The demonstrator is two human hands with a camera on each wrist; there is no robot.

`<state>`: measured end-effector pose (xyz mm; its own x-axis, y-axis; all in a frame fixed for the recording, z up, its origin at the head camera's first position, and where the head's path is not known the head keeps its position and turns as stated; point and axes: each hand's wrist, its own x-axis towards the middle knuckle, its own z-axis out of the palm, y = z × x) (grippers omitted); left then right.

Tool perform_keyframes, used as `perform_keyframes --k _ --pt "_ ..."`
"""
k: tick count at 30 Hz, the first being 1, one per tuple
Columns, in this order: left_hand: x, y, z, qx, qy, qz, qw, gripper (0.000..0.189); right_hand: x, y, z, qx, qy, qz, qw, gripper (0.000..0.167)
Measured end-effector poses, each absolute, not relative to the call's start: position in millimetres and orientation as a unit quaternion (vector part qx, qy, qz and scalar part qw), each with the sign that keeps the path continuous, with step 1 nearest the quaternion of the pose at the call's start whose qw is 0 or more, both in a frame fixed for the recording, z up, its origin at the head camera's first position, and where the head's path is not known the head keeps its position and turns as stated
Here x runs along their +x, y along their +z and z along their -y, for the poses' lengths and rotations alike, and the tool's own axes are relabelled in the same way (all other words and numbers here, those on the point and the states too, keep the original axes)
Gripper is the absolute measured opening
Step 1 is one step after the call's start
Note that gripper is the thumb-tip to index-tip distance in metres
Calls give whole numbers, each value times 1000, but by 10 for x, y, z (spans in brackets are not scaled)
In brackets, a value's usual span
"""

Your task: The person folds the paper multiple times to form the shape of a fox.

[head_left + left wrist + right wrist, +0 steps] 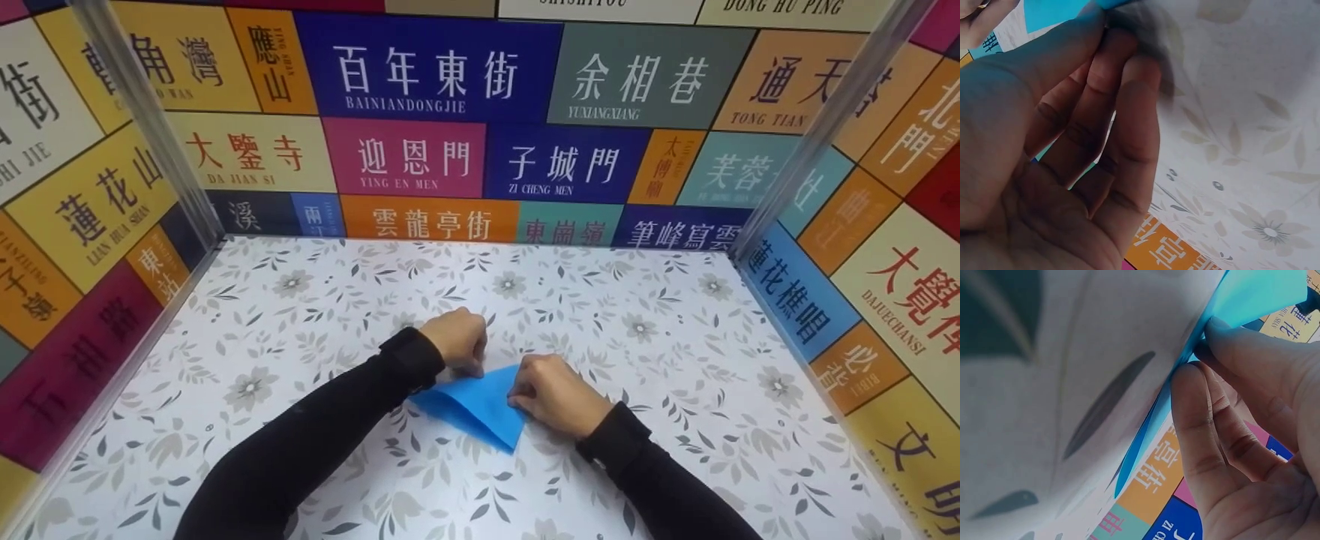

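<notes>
A sheet of blue paper (pixel 487 405) lies folded over on the floral tabletop, its layers gaping a little along the near edge. At its upper left corner, my left hand (pixel 457 339) pinches the paper between thumb and fingers. My right hand (pixel 559 394) pinches the right edge of the paper. In the left wrist view, the left thumb meets the fingertips at the blue sheet (pixel 1050 14), of which only a bit shows. In the right wrist view, the right thumb and index finger grip the edge of the blue sheet (pixel 1266 295), close to the tabletop.
The white tabletop (pixel 300 465) has a grey leaf and flower print. Panels of coloured sign blocks with Chinese characters (pixel 409 157) stand at the back and on both sides. Clear corner posts (pixel 795 142) rise at the back left and right.
</notes>
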<state>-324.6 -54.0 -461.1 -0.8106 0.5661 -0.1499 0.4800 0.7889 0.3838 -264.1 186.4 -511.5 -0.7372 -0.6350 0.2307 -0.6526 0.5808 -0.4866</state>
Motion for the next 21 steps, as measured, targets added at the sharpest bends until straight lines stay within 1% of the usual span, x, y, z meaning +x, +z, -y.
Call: perform_keyframes --k 6,14,21 --pt "-3231 -4617 592 288 163 -936 118 17 -2641 -5105 -1854 361 274 891 19 7" --pt "-3222 -4625 658 291 163 -935 124 18 -2628 -5098 -1855 369 264 891 28 10" --pt "-3196 -4647 713 301 172 -932 109 17 -2626 -5115 -1874 374 268 887 30 10"
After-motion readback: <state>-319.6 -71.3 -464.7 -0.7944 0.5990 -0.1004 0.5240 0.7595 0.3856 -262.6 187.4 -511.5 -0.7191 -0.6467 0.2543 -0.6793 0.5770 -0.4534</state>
